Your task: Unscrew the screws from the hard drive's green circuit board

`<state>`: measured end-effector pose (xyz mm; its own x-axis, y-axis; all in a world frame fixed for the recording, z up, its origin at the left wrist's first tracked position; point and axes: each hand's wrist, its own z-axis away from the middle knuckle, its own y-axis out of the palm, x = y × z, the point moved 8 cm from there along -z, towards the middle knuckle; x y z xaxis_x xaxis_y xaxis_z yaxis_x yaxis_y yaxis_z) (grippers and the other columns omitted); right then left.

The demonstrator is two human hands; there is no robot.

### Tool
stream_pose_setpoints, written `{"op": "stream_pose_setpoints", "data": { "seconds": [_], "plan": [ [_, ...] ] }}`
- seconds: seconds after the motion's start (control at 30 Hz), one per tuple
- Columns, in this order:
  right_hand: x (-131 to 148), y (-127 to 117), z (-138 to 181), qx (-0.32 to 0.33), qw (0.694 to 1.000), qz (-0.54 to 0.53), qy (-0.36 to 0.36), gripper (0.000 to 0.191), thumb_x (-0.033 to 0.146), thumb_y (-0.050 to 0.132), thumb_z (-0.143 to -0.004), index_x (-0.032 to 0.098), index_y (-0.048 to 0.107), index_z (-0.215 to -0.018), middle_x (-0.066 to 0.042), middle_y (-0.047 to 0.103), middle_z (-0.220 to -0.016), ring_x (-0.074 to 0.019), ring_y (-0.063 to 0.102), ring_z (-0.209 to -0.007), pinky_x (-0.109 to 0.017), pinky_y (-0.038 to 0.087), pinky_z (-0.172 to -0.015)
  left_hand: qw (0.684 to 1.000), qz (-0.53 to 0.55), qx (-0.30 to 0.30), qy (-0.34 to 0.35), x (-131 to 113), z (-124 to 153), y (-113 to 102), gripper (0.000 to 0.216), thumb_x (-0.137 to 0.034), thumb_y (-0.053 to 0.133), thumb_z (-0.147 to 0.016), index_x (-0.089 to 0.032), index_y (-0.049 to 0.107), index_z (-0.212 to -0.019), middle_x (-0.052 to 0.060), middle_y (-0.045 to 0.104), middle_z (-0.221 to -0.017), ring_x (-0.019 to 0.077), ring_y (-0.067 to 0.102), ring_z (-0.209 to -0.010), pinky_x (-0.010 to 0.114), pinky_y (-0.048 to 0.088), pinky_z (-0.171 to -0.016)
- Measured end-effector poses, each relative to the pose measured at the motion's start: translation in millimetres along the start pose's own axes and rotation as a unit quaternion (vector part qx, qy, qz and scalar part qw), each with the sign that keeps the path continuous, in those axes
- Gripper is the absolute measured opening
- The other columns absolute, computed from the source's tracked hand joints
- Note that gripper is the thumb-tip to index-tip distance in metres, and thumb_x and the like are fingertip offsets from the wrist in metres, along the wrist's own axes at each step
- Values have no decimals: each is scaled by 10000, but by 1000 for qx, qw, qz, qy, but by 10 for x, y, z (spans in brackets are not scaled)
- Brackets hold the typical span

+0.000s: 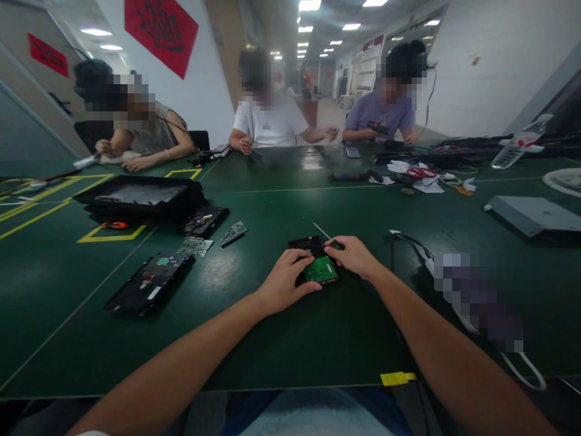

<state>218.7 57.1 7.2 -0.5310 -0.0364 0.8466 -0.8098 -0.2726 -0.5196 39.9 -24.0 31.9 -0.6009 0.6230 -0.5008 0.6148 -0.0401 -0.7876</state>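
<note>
Between the hands on a green tabletop (295,351), a black unit (305,243) with a green circuit board (323,270) sits clasped by the left hand (285,275), best braced firmly, while the right hand (354,257) pinches a thin, slanted tool (323,232).

Left fingers (295,260) curve, thumb (310,288) apart; right fingers (341,242) pinch together.

around our glossy circuit board (324,270), we see a smooth, semi-gloss tabletop (254,351), matt plastic trays (136,210) at ten o'clock and a clear, shiny plastic bottle (518,147) at two.
</note>
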Motion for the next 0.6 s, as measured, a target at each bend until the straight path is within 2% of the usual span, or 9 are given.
{"op": "stream_pose_setpoints", "data": {
  "seconds": [0.2, 0.47, 0.6],
  "plan": [
    [5, 4, -42, -18, 999, 18, -20, 235, 336, 667, -919, 170, 754, -1061, 17, 621, -606, -129, 558, -535, -247, 439, -539, 1000, 8, -14, -11, 22, 14, 16, 601, -503, 768, -889, -246, 609, -1409, 130, 580, -1398, 336, 522, -1322, 581, 478, -1123],
    [41, 50, -153, -5, 999, 21, -24, 229, 320, 668, -912, 169, 750, -1064, -6, 665, -704, -126, 582, -574, -249, 452, -562, 999, 1, -33, -21, 71, -5, -1, 568, -506, 765, -890, -229, 633, -1368, 126, 590, -1372, 326, 535, -1311, 557, 485, -1123],
    [68, -52, -273, -25, 999, 27, -20, 290, 333, 666, -903, 155, 741, -1119, -17, 653, -718, -133, 569, -593, -267, 455, -591, 999, -2, -33, -30, 88, -22, -4, 593, -517, 763, -889, -198, 626, -1369, 135, 587, -1375, 325, 526, -1318, 548, 482, -1129]
  ]
}}
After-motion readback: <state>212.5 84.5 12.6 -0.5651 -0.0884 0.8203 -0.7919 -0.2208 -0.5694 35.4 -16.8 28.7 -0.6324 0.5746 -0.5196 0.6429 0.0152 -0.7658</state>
